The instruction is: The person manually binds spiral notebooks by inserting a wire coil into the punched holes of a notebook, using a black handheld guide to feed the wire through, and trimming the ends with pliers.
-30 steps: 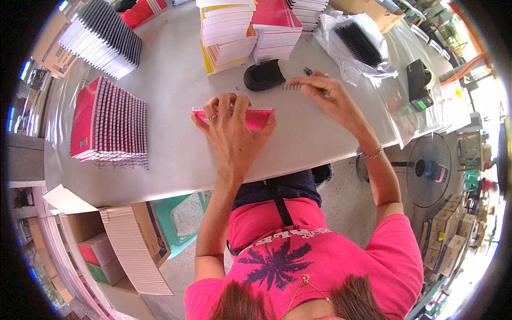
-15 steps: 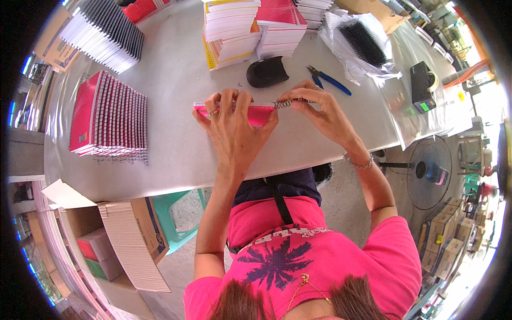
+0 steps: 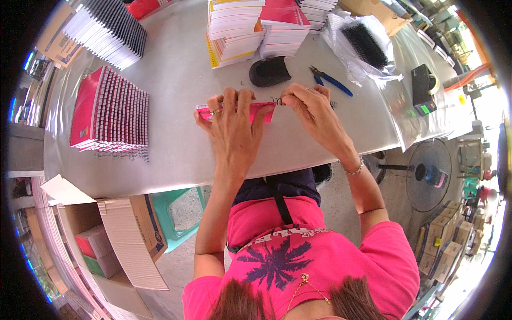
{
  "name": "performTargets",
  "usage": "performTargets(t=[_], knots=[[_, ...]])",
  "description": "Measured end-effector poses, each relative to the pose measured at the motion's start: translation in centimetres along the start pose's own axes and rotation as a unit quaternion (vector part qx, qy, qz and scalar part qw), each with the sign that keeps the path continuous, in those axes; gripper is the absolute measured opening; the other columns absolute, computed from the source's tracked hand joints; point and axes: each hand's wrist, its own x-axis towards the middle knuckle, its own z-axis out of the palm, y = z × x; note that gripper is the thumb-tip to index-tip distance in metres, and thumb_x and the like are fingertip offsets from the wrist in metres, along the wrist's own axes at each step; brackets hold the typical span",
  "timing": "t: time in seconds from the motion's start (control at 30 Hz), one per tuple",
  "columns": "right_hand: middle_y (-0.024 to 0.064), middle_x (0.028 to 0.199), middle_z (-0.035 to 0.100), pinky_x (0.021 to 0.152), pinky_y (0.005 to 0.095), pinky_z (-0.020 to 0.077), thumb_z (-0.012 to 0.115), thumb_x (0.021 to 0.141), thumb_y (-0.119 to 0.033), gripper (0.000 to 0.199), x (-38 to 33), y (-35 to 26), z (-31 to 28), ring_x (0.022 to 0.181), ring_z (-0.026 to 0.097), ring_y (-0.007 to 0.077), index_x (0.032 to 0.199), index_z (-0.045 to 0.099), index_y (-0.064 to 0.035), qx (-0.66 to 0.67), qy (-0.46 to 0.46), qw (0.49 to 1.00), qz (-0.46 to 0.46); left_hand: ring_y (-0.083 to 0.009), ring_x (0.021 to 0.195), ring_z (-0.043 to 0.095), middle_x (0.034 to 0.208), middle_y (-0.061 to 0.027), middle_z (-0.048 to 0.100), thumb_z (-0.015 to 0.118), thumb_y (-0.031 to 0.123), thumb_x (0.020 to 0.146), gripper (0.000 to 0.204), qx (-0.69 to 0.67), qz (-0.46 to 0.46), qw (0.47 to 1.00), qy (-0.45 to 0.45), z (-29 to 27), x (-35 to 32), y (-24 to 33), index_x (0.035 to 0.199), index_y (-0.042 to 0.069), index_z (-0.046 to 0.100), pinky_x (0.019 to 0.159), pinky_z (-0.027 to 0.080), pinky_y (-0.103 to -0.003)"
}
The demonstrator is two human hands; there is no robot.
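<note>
My left hand grips a pink-covered notebook, its fingers over the top edge and its thumb on the cover. At the notebook's right end, my right hand pinches a black spiral binding coil. The coil's tip meets the notebook's punched edge, and its tail sticks out to the right of my fingers. How far the coil runs inside the holes is hidden by my left fingers. Just beyond my hands lie a black rounded object and blue-handled cutters.
Bound red notebooks are piled at the left, with black-coiled ones behind. Unbound stacks stand at the back. Black coils lie on white wrapping at the back right, near a tape dispenser. An open carton sits below the table's left edge.
My right hand has moved closer to the notebook's end and its fingers have curled in. Less coil shows between hand and notebook. My left hand keeps its hold.
</note>
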Motion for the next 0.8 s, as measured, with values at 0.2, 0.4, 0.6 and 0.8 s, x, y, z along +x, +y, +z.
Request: performTargets(t=[0.2,0.4,0.6,0.8], knots=[[0.0065,0.091,0.060,0.086,0.0390,0.0298,0.055,0.094,-0.020,0.011,0.4,-0.3,0.5,0.091,0.058,0.0250,0.095,0.057,-0.0094,-0.073,0.012,0.996,-0.047,-0.0306,0.116,0.042,0.119,-0.0100,0.046,0.077,0.031,0.078,0.043,-0.113,-0.042,0.990,0.067,0.0,-0.2,-0.3,0.112,0.015,0.056,0.097,0.029,-0.054],[0.0107,0.109,0.058,0.093,0.0436,0.0353,0.062,0.089,-0.015,0.013,2.4,2.1,0.1,0.107,0.054,0.0294,0.099,0.059,-0.0079,-0.032,-0.051,0.996,-0.065,-0.0369,0.127,0.029,0.133,-0.0218,0.028,0.086,0.024,0.069,0.054,-0.177,-0.084,0.973,0.121,0.7,-0.8,-1.5,0.112,0.010,0.056,0.097,0.034,-0.048],[0.0135,0.124,0.053,0.102,0.0452,0.0360,0.072,0.079,-0.017,0.021,4.6,6.9,1.5,0.119,0.048,0.0340,0.092,0.062,-0.0035,-0.139,0.025,0.985,-0.100,-0.0372,0.129,0.027,0.131,-0.0229,0.029,0.087,0.025,0.068,0.052,-0.229,-0.077,0.966,0.097,1.0,-0.6,-2.0,0.106,0.007,0.056,0.097,0.038,-0.047],[0.0171,0.121,0.051,0.101,0.0437,0.0376,0.077,0.075,-0.028,0.034,4.4,2.6,0.0,0.114,0.052,0.0349,0.092,0.064,-0.0022,-0.137,-0.158,0.976,0.057,-0.0359,0.127,0.031,0.130,-0.0203,0.034,0.089,0.025,0.063,0.055,-0.229,-0.042,0.970,0.063,0.1,-0.4,-3.8,0.103,0.008,0.056,0.097,0.040,-0.047]])
